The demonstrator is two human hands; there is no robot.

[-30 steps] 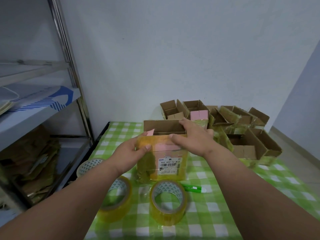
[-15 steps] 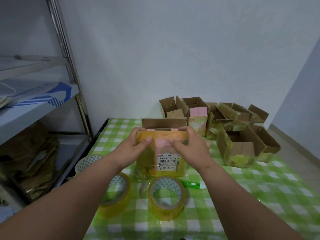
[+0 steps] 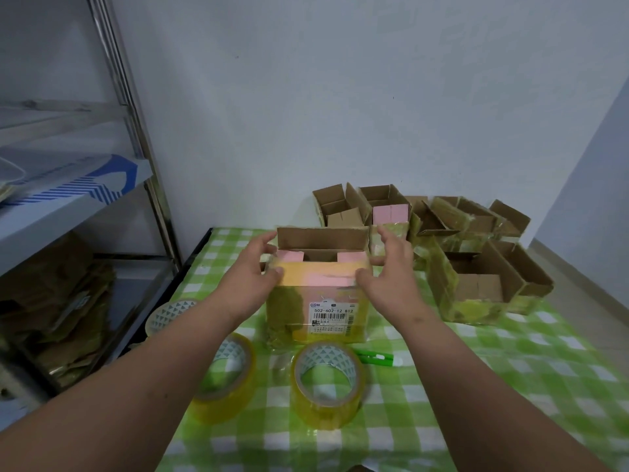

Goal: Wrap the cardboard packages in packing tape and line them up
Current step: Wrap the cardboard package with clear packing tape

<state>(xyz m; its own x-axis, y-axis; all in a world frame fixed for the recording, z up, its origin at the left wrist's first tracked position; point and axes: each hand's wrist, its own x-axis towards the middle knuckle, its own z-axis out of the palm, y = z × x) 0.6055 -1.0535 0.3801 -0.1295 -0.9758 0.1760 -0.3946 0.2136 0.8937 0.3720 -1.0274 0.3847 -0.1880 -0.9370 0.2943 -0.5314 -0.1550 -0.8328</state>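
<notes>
Hands on either side of the cardboard package (image 3: 318, 301) at the middle of the checked table (image 3: 510, 386). The left hand (image 3: 253, 277) cups the package's left top corner, thumb lying along the near top edge, fingers reaching up beside the raised back flap; whether it really grips or only rests there cannot be told. The right hand (image 3: 388, 277) mirrors it at the right top corner, thumb on the near edge over a strip of pink, fingers spread loosely and lifted beside the flap. The package stands upright, top open, pink flaps folded inward, its front glossy with yellowish tape and bearing a white shipping label (image 3: 332, 318).

Just in front of it, two tape rolls: one roll (image 3: 328, 383) directly before the package, another roll (image 3: 223, 376) partly hidden under the left forearm. A third roll (image 3: 170, 315) sits at the table's left edge. A green cutter (image 3: 372, 356) lies flat between the front roll and the package's right corner. Behind and to the right, open boxes (image 3: 476, 267) crowd together against the wall, several with tape-wrapped sides. On the left stands a metal shelf (image 3: 68, 185) holding flattened cardboard below.
</notes>
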